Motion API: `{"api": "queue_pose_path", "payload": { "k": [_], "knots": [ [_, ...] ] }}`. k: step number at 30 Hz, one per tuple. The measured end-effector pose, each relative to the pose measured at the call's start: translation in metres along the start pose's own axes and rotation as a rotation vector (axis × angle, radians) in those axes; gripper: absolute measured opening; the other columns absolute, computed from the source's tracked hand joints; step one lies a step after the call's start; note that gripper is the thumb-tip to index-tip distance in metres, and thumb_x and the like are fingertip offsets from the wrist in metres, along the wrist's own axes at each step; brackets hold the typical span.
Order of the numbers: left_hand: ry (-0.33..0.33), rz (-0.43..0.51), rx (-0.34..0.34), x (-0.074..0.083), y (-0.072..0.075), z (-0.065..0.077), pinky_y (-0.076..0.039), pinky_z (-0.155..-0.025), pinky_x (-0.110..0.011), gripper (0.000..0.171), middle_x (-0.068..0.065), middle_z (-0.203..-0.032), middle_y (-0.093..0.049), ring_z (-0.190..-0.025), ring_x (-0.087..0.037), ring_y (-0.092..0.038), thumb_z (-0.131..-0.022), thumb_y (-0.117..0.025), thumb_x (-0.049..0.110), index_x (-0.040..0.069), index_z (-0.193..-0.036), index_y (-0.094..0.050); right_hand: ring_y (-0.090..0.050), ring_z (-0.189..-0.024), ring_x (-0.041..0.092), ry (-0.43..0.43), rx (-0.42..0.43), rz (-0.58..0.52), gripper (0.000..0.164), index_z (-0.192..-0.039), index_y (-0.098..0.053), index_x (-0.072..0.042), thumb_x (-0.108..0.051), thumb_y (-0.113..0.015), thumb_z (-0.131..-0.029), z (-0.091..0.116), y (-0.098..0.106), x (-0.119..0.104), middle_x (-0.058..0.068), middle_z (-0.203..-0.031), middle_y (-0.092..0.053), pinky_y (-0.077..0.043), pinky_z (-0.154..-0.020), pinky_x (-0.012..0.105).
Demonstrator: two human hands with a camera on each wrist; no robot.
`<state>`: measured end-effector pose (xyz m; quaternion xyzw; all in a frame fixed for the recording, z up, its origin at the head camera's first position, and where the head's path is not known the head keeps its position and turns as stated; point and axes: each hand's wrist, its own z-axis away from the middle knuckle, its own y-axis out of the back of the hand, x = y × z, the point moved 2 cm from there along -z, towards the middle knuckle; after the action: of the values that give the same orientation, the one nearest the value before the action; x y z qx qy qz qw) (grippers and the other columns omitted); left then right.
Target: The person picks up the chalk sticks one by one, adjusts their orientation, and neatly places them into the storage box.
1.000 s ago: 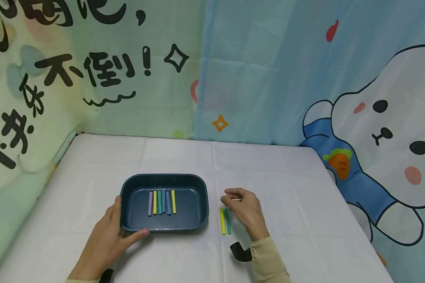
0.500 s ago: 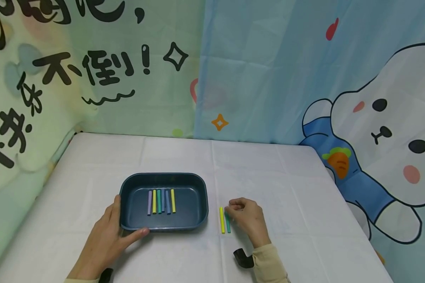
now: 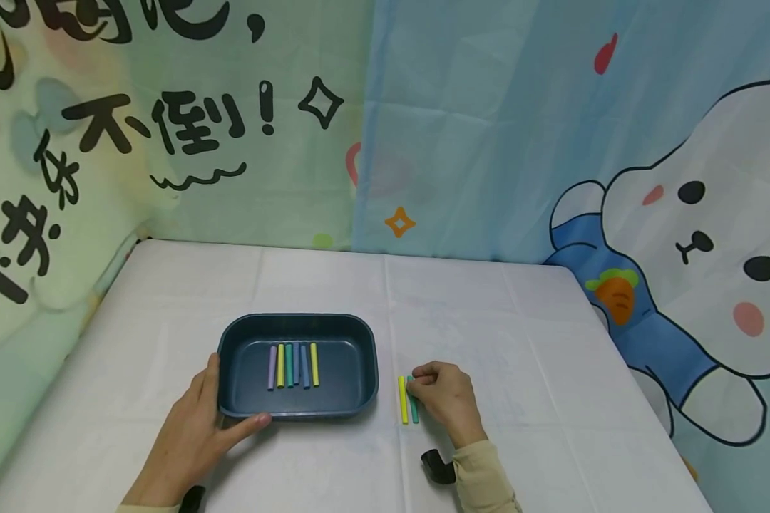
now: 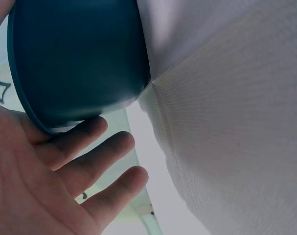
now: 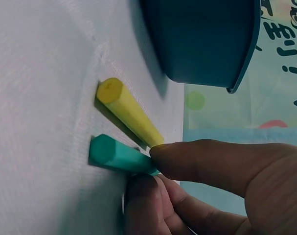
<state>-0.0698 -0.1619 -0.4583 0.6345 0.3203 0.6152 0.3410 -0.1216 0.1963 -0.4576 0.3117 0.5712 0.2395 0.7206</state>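
Note:
My right hand (image 3: 449, 399) pinches the far end of a green chalk stick (image 5: 116, 155) between thumb and fingertips. The stick lies on the white cloth, its near end showing facets in the right wrist view. Just left of it lies a yellow chalk stick (image 3: 403, 400), roughly parallel. My left hand (image 3: 189, 434) spans the near left corner of a dark blue tray (image 3: 343, 406), thumb along the front wall and fingers against the left side. In the left wrist view those fingers (image 4: 102, 161) are mostly straight. Inside the tray, several purple, yellow, green and blue chalk sticks (image 3: 289, 367) lie in a row.
A white cloth (image 3: 552, 442) covers the table. Printed curtains (image 3: 462, 142) hang behind its back edge and along both sides. Black wrist pieces (image 3: 438, 467) are at both sleeves.
My right hand has come down and slightly toward me onto the green chalk stick, and its fingers have closed on the far end. My left hand and the tray stay put.

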Motion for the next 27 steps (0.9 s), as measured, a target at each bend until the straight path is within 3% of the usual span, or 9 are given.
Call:
{"api": "queue_pose_path", "payload": {
  "k": [15,22,27],
  "knots": [
    [-0.004,-0.002,0.004,0.000,-0.001,0.000,-0.044,-0.102,-0.062,0.129,-0.035,-0.148,-0.038,-0.130,-0.051,-0.047,-0.079,-0.071,0.074,-0.008,-0.159,-0.009,-0.061,-0.074,0.016,-0.003,0.003,-0.006,0.018,-0.098,-0.078,-0.005,-0.010,-0.070,-0.082,-0.003,0.002,0.004,0.001,-0.082,-0.069,-0.050,-0.063,0.028],
    [-0.010,-0.007,0.013,0.000,-0.001,0.000,-0.044,-0.101,-0.062,0.129,-0.035,-0.148,-0.039,-0.129,-0.050,-0.048,-0.079,-0.071,0.073,-0.008,-0.159,-0.010,-0.063,-0.082,0.018,-0.013,-0.008,-0.030,0.018,-0.099,-0.079,-0.008,-0.014,-0.071,-0.084,-0.007,0.007,0.008,0.000,-0.086,-0.071,-0.053,-0.074,0.035],
    [-0.008,0.000,0.009,0.000,0.000,0.001,-0.044,-0.101,-0.062,0.129,-0.034,-0.148,-0.038,-0.130,-0.050,-0.048,-0.079,-0.071,0.073,-0.008,-0.159,-0.010,-0.064,-0.087,0.018,-0.031,-0.033,-0.118,0.021,-0.104,-0.078,-0.007,-0.016,-0.073,-0.086,-0.008,0.012,0.006,0.001,-0.091,-0.072,-0.053,-0.080,0.036]
  ]
}}
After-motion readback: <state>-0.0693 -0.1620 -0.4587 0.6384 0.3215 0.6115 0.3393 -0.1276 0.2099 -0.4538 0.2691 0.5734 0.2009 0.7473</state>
